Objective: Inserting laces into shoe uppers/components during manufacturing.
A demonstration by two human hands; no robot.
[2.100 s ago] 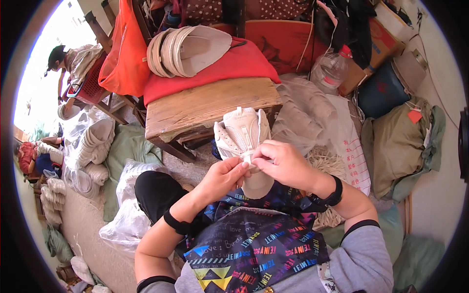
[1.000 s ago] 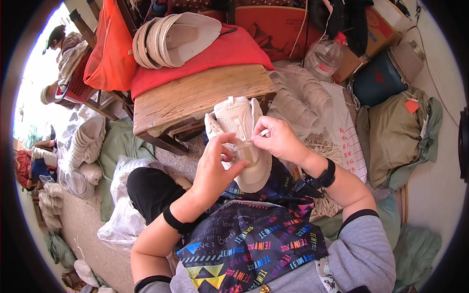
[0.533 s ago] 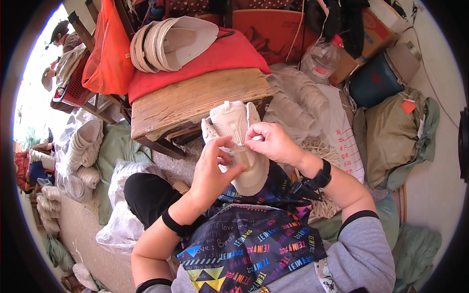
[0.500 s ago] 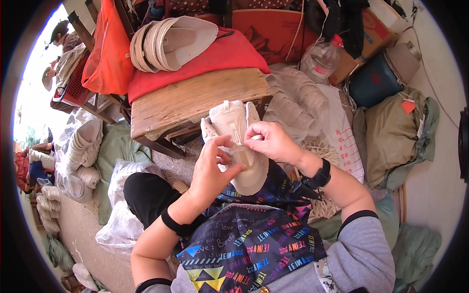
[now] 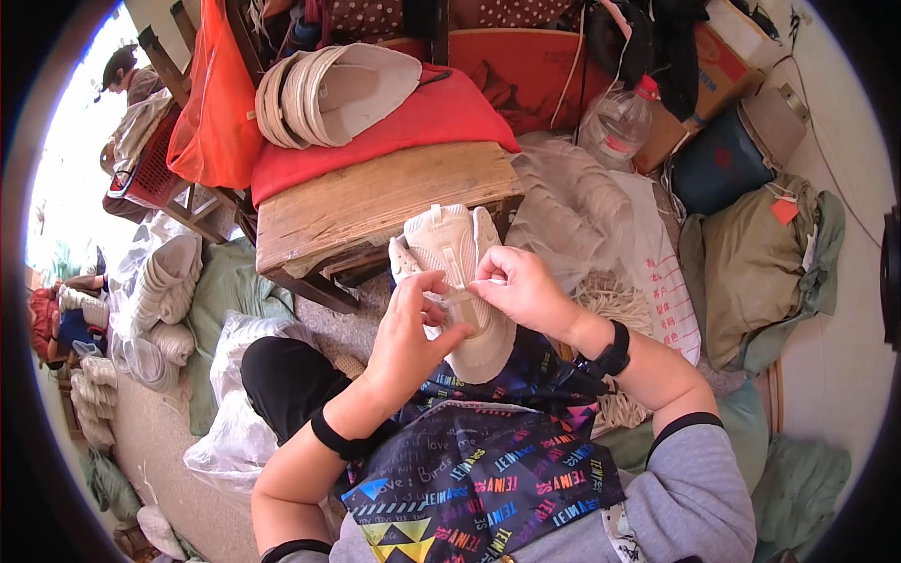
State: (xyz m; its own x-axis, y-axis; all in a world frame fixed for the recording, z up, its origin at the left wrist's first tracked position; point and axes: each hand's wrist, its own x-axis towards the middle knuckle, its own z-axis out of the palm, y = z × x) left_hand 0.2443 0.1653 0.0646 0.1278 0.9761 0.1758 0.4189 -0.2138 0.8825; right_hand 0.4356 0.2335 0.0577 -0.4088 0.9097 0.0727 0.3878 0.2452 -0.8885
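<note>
A beige shoe upper [image 5: 449, 246] rests on my lap, its tongue end pointing away from me toward a wooden stool [image 5: 375, 202]. My left hand [image 5: 413, 333] pinches a flat beige lace [image 5: 457, 297] across the middle of the upper. My right hand [image 5: 519, 289] grips the same lace from the right side, fingertips almost meeting those of the left. Both wrists wear black bands. A dark apron [image 5: 479, 469] with coloured lettering covers my lap.
On the stool lie a red cloth [image 5: 413, 122] and stacked beige uppers [image 5: 324, 89]. Clear bags of uppers [image 5: 164, 291] sit at left, another bag [image 5: 572, 206] and a bundle of laces [image 5: 615, 310] at right. A plastic bottle [image 5: 619, 127] stands behind. A person [image 5: 127, 89] sits far left.
My hands shifted from the lower end of the upper to its middle, and a lace now runs between the fingertips. The upper moved slightly as my head turned.
</note>
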